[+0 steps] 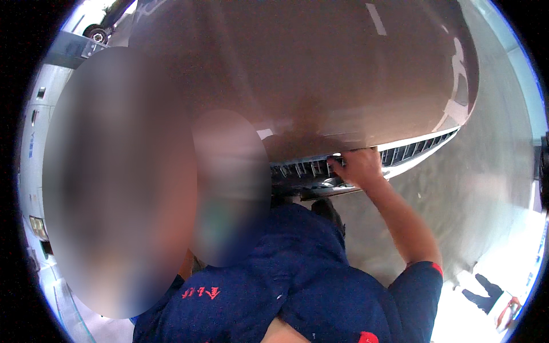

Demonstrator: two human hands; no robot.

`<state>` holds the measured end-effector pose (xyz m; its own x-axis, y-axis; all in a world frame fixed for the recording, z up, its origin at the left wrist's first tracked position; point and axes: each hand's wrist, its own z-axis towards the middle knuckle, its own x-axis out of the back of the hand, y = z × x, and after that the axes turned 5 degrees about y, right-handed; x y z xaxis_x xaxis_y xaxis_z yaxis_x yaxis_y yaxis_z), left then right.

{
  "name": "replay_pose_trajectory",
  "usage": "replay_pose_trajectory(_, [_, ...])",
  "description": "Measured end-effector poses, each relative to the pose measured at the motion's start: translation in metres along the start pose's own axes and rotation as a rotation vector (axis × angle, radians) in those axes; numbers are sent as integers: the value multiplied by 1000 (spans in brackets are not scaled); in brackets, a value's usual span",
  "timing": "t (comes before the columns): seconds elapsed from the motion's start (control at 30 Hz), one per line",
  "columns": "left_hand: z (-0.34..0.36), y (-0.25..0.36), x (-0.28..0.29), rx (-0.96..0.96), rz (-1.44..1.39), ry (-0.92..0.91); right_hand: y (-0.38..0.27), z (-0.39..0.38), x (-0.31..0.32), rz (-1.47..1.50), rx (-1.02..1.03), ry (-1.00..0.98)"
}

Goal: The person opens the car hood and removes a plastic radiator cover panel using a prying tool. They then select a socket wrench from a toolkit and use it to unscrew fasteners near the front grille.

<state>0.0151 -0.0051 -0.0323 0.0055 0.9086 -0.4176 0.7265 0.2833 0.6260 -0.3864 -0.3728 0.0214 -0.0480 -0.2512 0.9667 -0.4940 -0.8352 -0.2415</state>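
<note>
— So, where are we with the right hand [355,167]?

— We have it up at the front lip of the brown car hood [320,74], fingers curled over the edge just above the black grille [412,150]. It looks closed on that lip, though we cannot see the fingertips themselves.

— And which way does the lip run from us?

— It sweeps left to right across our view, curving up toward the right. The hood lies ahead of and above the hand, so we are gripping its near edge from below.

— The left hand?

— We cannot find it; a large blurred patch covers our left side. Only the right arm, bare below a dark blue sleeve [420,280], reaches the car, so it is plainly the nearer one.

— Anything else?

— Pale concrete floor [486,188] to the right.
</note>
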Motion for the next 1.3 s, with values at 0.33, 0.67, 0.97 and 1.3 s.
replay_pose_trajectory(0.33, [-36, 2, -37, -66, -112, 337, 26, -11, 3, -126, 26, 337])
replay_pose_trajectory(0.67, [-169, 102, -23, -284, -50, 64, 26, -50, 96, 697, -33, 183])
replay_pose_trajectory(0.97, [-243, 164, -56, -743, 35, -113, 3, -31, 228, 1262, 170, 735])
replay_pose_trajectory(1.3, [-283, 276, -114, -936, 377, -543, -62, 40, 404, 905, 294, 1201])
